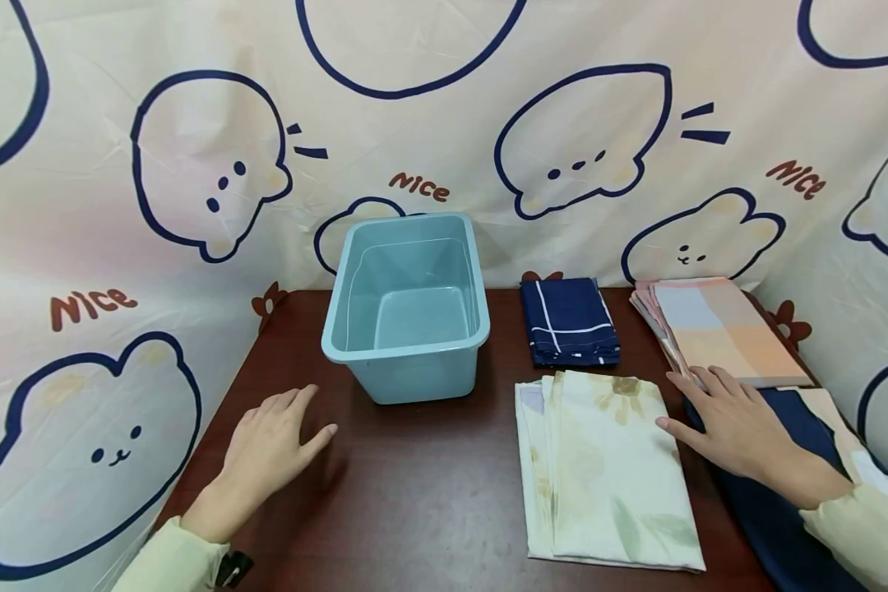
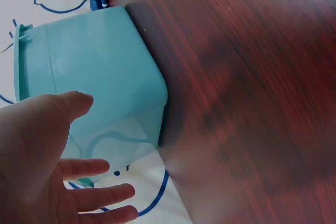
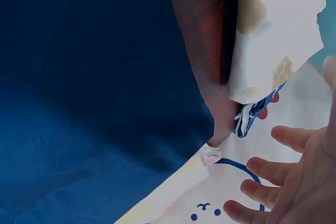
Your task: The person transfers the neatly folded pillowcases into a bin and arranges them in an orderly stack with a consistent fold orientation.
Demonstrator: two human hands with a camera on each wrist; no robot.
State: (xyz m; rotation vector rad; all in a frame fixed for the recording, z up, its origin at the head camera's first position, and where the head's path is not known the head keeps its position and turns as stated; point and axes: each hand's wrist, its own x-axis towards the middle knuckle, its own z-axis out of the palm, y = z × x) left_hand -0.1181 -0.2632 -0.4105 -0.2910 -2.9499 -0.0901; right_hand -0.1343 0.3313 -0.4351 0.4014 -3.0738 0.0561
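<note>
My left hand (image 1: 270, 448) hovers over the table in front of a light blue plastic basin (image 1: 414, 374), its fingers spread and holding nothing. In the left wrist view, the thumb overlaps the basin's side (image 2: 94, 61). My right hand (image 1: 740, 432) is held above a plain navy cloth (image 1: 755, 510) at the right, fingers apart and nothing in them. Left of that hand lies a folded cream cloth (image 1: 607, 469) with a floral print. In the right wrist view, the navy cloth (image 3: 89, 66) spreads wide with the hand's shadow on it.
Behind the cream cloth is a folded navy cloth with white lines (image 1: 570, 325). A pastel checked stack of cloth (image 1: 733, 329) sits at the back right. Bear-printed fabric (image 1: 444, 148) hangs behind and beside the dark brown table (image 1: 429, 493).
</note>
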